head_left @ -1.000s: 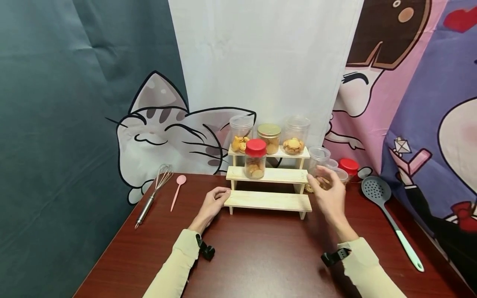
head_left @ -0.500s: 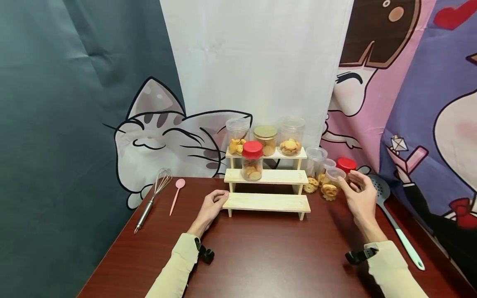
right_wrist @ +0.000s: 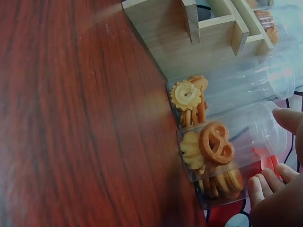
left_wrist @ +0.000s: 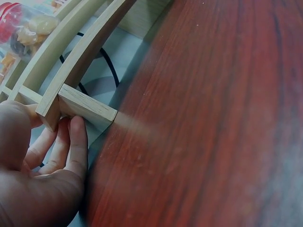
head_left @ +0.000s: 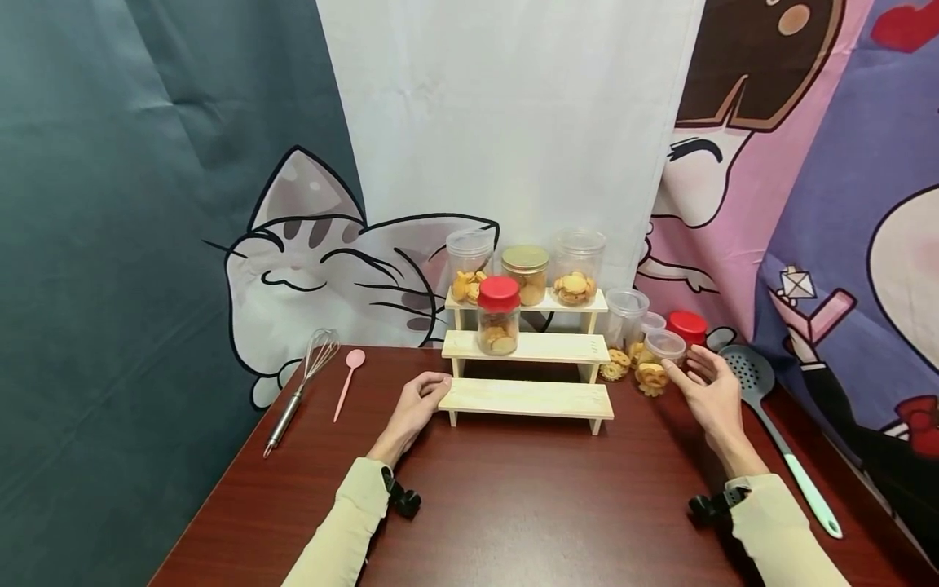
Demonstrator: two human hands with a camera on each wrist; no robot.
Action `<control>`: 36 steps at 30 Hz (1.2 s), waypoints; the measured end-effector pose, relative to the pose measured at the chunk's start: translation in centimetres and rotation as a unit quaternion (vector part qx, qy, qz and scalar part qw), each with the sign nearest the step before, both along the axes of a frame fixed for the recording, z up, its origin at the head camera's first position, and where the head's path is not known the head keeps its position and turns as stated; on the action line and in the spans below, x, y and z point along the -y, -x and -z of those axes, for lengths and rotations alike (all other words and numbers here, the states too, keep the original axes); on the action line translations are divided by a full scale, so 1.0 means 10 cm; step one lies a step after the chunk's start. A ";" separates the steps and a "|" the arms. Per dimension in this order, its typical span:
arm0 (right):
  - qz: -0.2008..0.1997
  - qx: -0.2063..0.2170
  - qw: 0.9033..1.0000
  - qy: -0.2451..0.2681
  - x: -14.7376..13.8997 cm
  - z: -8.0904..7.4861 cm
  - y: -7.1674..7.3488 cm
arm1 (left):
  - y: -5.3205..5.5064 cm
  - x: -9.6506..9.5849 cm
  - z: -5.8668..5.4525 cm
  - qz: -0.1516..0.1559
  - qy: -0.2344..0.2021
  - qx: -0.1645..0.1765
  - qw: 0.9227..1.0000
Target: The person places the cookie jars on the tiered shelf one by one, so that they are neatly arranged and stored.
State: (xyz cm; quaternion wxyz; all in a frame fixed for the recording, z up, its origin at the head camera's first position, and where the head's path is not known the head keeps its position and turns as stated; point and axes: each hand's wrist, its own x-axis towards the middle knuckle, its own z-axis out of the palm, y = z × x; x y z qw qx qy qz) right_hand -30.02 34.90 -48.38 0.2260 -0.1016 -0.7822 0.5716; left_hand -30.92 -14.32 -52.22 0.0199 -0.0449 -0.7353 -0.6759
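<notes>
Printed cloth (head_left: pixel 484 106) hangs behind a red-brown table (head_left: pixel 513 505), where a three-step wooden rack (head_left: pixel 526 398) stands towards the back. Its lowest step is pinched at the left end by the left hand (head_left: pixel 412 412), thumb above and fingers tucked partly out of sight below. At the rack's right, the right hand (head_left: pixel 711 399) has its thumb and fingers parted around a clear pretzel jar (head_left: pixel 663 352); whether the thumb actually touches it cannot be told. Behind, a red-lidded jar (head_left: pixel 686 326) is largely hidden (little but its lid shows), and a taller jar (right_wrist: pixel 246 85) stands against the rack's side. Both sleeves (head_left: pixel 788 522) are cut off below. Tabletop spreads from the rack's front legs to the lower frame edge; a whisk (head_left: pixel 293 408) lies along the left edge, while a slotted spoon (head_left: pixel 751 375) limits the right hand's outer side.
</notes>
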 end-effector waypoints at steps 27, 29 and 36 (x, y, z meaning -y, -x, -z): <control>0.032 -0.062 0.992 -0.104 0.19 -0.11 -0.02 | -0.01 0.00 -0.02 0.007 0.009 -0.005 1.000; 0.033 -0.089 0.988 -0.120 0.22 -0.17 -0.04 | -0.01 0.01 -0.02 0.005 0.010 -0.007 1.000; 0.017 -0.145 0.983 -0.112 0.41 -0.47 -0.13 | -0.01 0.00 -0.02 0.000 0.014 -0.012 1.000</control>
